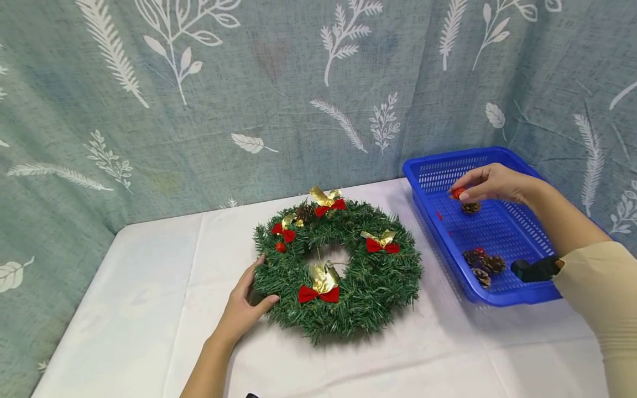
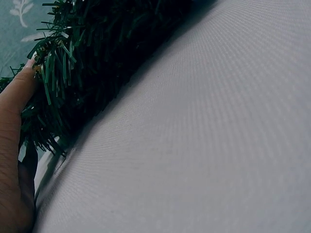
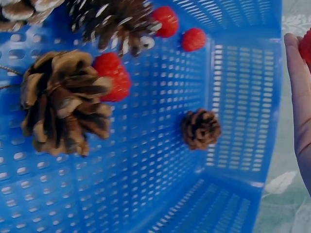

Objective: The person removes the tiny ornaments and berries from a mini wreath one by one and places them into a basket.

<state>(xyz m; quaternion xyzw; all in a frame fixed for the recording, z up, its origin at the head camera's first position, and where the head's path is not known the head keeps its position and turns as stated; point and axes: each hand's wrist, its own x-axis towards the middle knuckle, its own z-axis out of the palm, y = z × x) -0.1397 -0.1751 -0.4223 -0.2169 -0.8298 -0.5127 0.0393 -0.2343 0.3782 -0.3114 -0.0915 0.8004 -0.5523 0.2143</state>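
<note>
A green artificial wreath lies on the white table. It carries red bows with gold ribbon, a pinecone and a red berry. My left hand rests against the wreath's left edge, thumb and fingers spread; some fingertips are hidden by the greenery. In the left wrist view, one digit touches the needles. Above the blue basket, my right hand pinches a red berry between thumb and fingers. That berry shows only partly at the right wrist view's edge.
Inside the basket lie several pinecones and loose red berries. One pinecone sits apart near the basket's end wall. A grey-green curtain with white leaf prints hangs behind the table.
</note>
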